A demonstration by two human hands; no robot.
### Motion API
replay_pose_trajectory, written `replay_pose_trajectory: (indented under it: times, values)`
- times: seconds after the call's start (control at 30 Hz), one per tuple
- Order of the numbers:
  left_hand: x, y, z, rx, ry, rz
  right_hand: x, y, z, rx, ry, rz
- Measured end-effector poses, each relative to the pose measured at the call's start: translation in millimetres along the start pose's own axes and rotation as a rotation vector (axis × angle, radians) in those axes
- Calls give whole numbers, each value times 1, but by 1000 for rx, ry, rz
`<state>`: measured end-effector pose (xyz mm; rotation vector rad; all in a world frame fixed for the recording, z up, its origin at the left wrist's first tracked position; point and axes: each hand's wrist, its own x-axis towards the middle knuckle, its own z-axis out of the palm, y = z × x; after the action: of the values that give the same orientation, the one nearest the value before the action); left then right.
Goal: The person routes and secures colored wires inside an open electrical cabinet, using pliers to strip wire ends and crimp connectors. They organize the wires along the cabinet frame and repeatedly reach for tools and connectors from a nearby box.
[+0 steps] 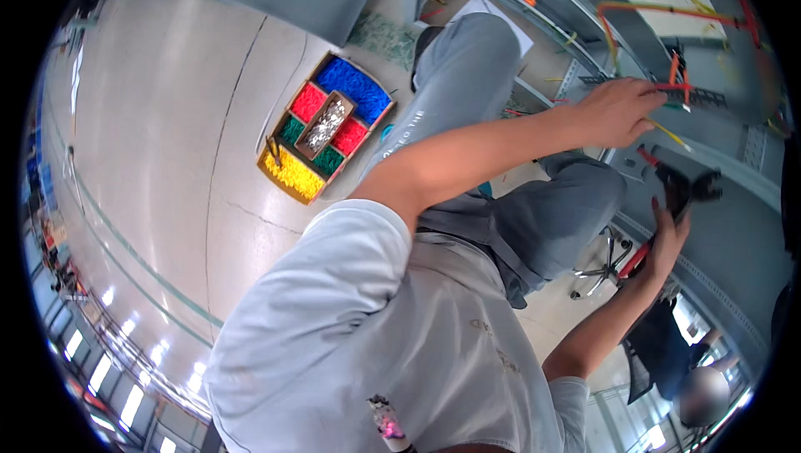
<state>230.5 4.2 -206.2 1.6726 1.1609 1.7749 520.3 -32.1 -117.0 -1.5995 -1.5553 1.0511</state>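
Observation:
My left hand (622,111) is at the upper right with its fingers closed. A thin yellow wire (667,133) sticks out from under its fingertips, and a red wire (674,87) runs close to its index finger. Below it, my right hand (667,240) grips crimping pliers (686,189) with a black head and red handles. The pliers' head points up and away, toward the yellow wire's end, and is apart from it. Part of the handles is hidden behind the fingers.
Around both hands stands a grey metal cabinet frame (734,215) with slotted rails and wires. On the floor at left lies a divided tray (281,189) of coloured sleeves, with a small box (325,123) of silver terminals on it. A chair base (605,268) and another person (667,353) are at lower right.

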Motion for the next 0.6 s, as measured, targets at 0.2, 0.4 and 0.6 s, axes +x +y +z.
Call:
replay_pose_trajectory:
  times: [0.2, 0.4, 0.6]
  values:
    - [-133, -43, -210, 147, 423, -547, -79, -10, -3, 100, -251, 260]
    - [-412, -170, -363, 812, 214, -1401, -106, -44, 48, 148, -417, 533]
    - [-484, -248, -352, 1041, -362, -1526, -106, -94, 67, 168, -582, 682]
